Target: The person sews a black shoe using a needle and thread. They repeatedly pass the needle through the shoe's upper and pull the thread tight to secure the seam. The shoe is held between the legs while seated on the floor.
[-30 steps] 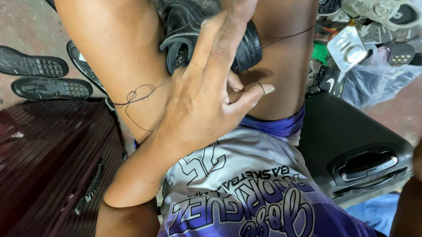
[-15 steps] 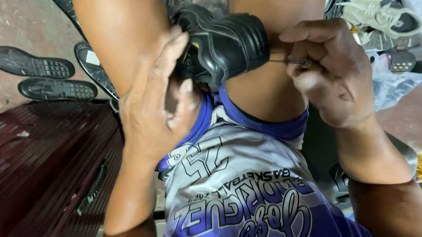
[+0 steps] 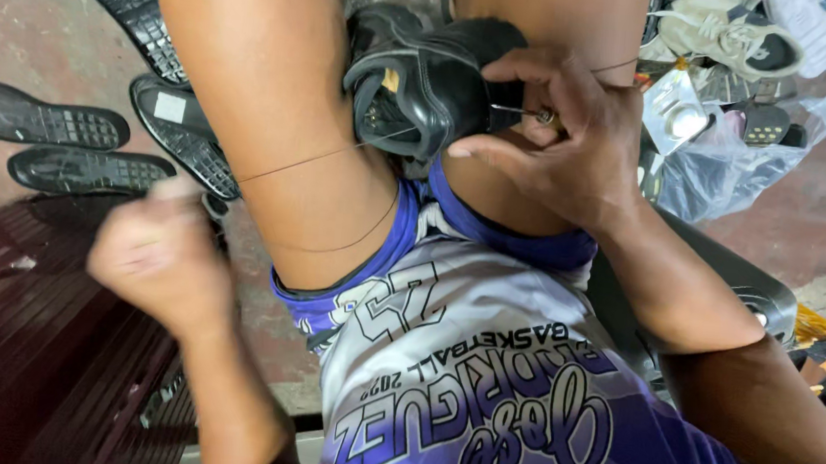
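A black leather shoe [image 3: 425,81] is clamped between my bare knees, sole side away from me. My right hand [image 3: 563,141] rests against the shoe's right side and pinches a thin metal awl [image 3: 521,111] that points into the leather. A dark thread [image 3: 316,156] runs from the shoe across my left thigh toward my left hand [image 3: 161,251], which is a closed fist out at the left, pulled away from the shoe. Whether the thread ends inside that fist is blurred.
Several black rubber soles [image 3: 44,120] lie on the concrete floor at the left. A dark red ribbed case [image 3: 30,359] sits at lower left. Pale sneakers [image 3: 733,36] and a clear plastic bag [image 3: 733,159] lie at upper right, a black seat [image 3: 733,287] under me.
My left hand left the shoe and swung out to the left as a fist, drawing the thread taut. My right hand came in and now holds the awl at the shoe.
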`<state>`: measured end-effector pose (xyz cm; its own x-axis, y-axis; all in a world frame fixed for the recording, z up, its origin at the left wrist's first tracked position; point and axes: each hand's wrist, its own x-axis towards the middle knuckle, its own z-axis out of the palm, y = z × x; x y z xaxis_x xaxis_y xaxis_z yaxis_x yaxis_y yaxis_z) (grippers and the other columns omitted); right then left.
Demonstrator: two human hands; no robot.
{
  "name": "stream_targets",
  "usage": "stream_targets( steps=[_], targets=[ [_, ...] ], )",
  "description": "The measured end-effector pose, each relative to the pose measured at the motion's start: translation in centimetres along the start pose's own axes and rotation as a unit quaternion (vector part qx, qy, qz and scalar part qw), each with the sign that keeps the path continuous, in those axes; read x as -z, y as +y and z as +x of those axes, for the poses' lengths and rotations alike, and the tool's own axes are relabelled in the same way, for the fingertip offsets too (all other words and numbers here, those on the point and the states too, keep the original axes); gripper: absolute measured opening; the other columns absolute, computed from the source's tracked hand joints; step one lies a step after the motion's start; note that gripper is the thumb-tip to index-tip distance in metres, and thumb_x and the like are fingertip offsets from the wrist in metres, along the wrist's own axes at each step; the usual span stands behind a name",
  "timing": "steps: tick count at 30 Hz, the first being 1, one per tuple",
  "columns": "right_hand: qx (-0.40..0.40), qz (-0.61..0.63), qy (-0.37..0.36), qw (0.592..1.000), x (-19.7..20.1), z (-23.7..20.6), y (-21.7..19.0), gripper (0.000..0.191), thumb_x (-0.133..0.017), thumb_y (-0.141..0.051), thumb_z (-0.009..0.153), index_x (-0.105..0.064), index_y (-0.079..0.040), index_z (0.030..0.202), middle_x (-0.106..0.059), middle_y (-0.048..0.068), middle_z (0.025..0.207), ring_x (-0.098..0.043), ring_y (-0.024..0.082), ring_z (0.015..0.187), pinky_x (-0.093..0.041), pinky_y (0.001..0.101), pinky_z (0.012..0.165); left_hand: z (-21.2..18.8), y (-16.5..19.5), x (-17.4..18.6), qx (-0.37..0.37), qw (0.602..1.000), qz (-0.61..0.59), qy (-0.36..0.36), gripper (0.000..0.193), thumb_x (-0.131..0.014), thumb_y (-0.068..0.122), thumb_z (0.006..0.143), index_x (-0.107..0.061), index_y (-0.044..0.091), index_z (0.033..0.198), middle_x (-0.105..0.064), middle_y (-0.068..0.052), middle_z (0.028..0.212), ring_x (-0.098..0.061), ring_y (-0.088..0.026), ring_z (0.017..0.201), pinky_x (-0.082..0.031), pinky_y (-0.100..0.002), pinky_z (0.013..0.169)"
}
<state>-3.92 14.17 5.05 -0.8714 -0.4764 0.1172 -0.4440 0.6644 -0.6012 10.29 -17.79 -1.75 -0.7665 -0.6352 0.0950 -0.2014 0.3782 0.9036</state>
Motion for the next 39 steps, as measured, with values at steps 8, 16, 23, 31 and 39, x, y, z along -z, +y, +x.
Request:
stream_targets(
  steps=[8,16,23,31,39],
  targets=[
    [-0.052,0.028,-0.028,0.998,0.3,-0.3,0.0,0.062,-0.101,-0.033,0.084,-0.064,-0.008,0.126,-0.045,-0.003,0.069,-0.045,0.006,0.058,-0.04,0.0205,0.056,0.8,3.5,-0.4,-0.161,0.98,0.117,-0.028,0.014,-0.055,0.016,0.114,-0.058,0.002,0.118,-0.057,-0.014,0.122,-0.053,-0.029,0.119,-0.04,-0.037,0.108],
    [-0.106,0.096,-0.025,0.989,0.2,-0.6,0.0,0.064,-0.103,-0.026,0.082,-0.062,-0.009,0.128,-0.047,-0.003,0.07,-0.044,0.008,0.061,-0.035,0.0239,0.057,0.8,11.0,-9.5,-0.144,0.936,0.035,-0.318,0.009,-0.064,0.01,0.105,-0.062,0.001,0.102,-0.062,-0.021,0.096,-0.062,-0.04,0.091,-0.048,-0.05,0.081],
    [-0.022,-0.021,-0.061,0.998,2.6,-1.0,0.8,0.069,-0.094,-0.04,0.089,-0.054,-0.012,0.137,-0.056,0.003,0.077,-0.061,0.015,0.064,-0.048,0.0303,0.059,1.2,11.2,-12.0,0.034,0.921,-0.081,-0.379,0.014,-0.064,0.004,0.097,-0.053,-0.003,0.091,-0.048,-0.007,0.077,-0.048,-0.018,0.072,-0.045,-0.033,0.069],
    [-0.039,-0.207,-0.253,0.944,8.5,0.5,-0.3,0.096,-0.086,-0.043,0.078,-0.046,-0.016,0.16,-0.073,0.002,0.085,-0.069,0.025,0.064,-0.052,0.0393,0.055,-0.5,8.5,-14.6,0.164,0.862,-0.337,-0.341,0.023,-0.051,-0.014,0.1,-0.054,0.002,0.084,-0.043,0.009,0.084,-0.036,-0.002,0.078,-0.033,-0.021,0.07],
    [-0.042,-0.072,-0.093,0.992,4.1,-1.3,2.1,0.041,-0.083,-0.034,0.092,-0.063,-0.008,0.116,-0.075,0.009,0.096,-0.072,0.02,0.077,-0.054,0.0337,0.064,-0.5,8.7,-14.4,0.209,0.828,-0.383,-0.352,0.022,-0.048,-0.016,0.097,-0.054,0.005,0.09,-0.049,0.007,0.085,-0.041,-0.002,0.078,-0.037,-0.02,0.073]
  ],
)
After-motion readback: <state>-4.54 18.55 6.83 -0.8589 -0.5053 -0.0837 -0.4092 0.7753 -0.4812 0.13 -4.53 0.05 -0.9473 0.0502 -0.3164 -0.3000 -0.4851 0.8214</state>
